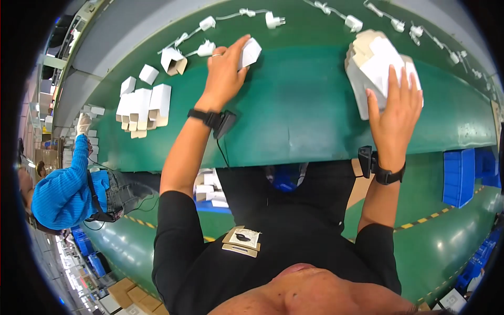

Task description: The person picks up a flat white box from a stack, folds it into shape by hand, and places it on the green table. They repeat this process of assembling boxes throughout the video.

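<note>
My left hand (224, 74) is closed around a small white box (252, 52), standing over the far middle of the green table (294, 105). On the right, my right hand (397, 115) lies with outstretched fingers on a stack of flat white cartons (361, 79) with beige undersides. A white plug charger (206, 49) lies just left of my left hand. Beside it stands an open white box (173, 60) showing its beige inside. Farther left, several white boxes (139, 107) are grouped together, some with open ends.
White plug chargers with bundled cables (273, 21) line the table's far side. A person in a blue sweater (68, 194) works at the left, a gloved hand near more white boxes (94, 110). Blue bins (458, 178) sit at the right, below table level.
</note>
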`<state>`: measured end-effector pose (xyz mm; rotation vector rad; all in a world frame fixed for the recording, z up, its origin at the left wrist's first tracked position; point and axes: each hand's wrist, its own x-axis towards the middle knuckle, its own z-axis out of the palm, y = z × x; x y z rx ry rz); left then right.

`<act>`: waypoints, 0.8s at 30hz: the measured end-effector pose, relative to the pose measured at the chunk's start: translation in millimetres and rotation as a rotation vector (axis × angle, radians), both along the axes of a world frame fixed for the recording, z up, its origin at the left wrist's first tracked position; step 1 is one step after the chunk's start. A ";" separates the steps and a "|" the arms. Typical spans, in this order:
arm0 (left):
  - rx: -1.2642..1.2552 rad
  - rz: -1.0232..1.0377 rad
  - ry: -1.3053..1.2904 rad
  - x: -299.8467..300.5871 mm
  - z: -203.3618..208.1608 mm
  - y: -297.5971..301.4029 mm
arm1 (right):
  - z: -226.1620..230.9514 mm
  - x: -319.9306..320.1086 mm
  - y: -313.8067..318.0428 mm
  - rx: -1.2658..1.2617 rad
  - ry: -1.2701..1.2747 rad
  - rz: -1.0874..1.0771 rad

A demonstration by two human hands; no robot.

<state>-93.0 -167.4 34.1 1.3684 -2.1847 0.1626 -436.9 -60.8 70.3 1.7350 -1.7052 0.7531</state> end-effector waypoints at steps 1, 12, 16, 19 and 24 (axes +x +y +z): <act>0.044 0.013 -0.018 5.6 -15.7 -28.9 | -4.7 -10.0 -4.0 -0.034 0.009 -0.005; 0.147 -0.067 0.476 -28.4 -30.7 -40.0 | -5.6 -39.3 -1.2 0.060 -0.053 0.073; 0.699 -0.395 1.019 -80.3 10.4 74.5 | 2.5 -31.1 16.5 0.067 0.053 0.173; 0.740 -0.558 1.212 -117.7 -0.7 127.3 | 10.1 24.2 47.9 -0.101 -0.183 0.249; 0.584 -0.734 1.568 -121.3 -8.5 156.0 | -7.7 92.7 93.2 0.016 -0.522 0.733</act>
